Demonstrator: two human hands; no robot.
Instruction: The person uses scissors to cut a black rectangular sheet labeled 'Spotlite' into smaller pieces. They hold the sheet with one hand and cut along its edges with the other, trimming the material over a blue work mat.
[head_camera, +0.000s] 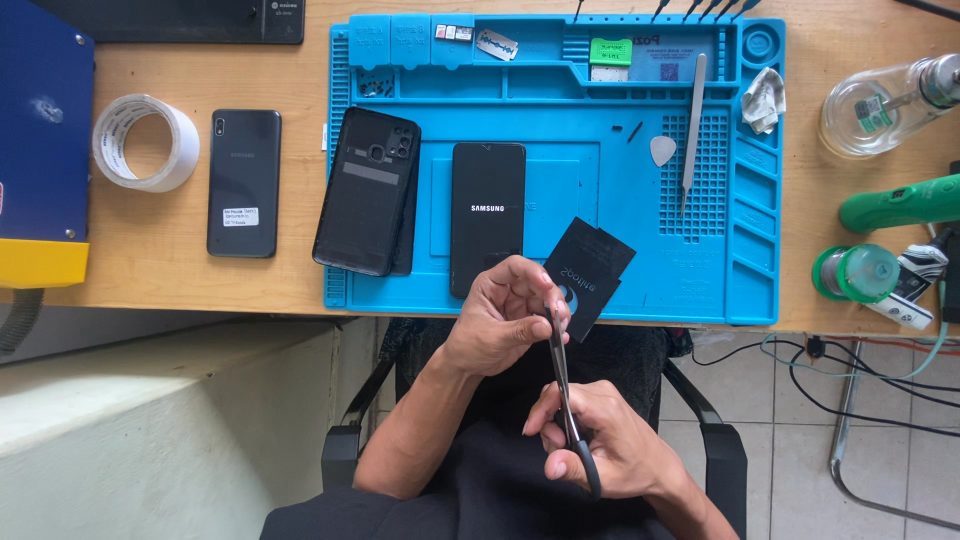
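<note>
Lying beyond both hands: phone (487, 218), back cover (366, 190), tweezers (693, 122).

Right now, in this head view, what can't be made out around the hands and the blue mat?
- Scissors: blade tips hidden behind the left hand; lower handle loops covered by the right hand.
- Black card: its lower corner is hidden by the left hand's fingers.
- Small parts in the blue mat top trays: too small to identify.
- Green tool: cut off by the right edge.

a phone repair workbench: blue repair mat (760, 200), tweezers (693, 120), opened phones (366, 190), tape roll (145, 142).
</note>
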